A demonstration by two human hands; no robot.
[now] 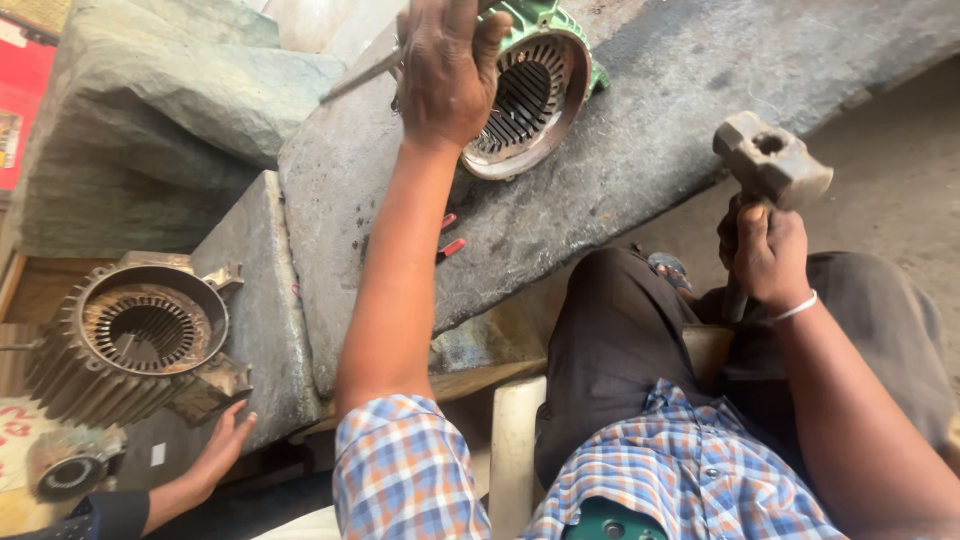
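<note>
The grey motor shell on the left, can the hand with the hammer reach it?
Probably not. The right hand grips the hammer far right; the grey motor shell sits far left, past the left arm.

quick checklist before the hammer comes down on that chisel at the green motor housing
1. Left hand gripping the chisel: ok, fingers closed round it.
2. Chisel tip seated on the green motor housing: cannot tell, the hand hides it.
3. Right hand grip on the hammer: ok, head raised, handle held.
4. Housing steady on the stone slab: cannot tell, no clamp shows.
5. Other person's hand away from the strike: ok, it is by the grey motor housing, apart from the slab's far end.
</note>
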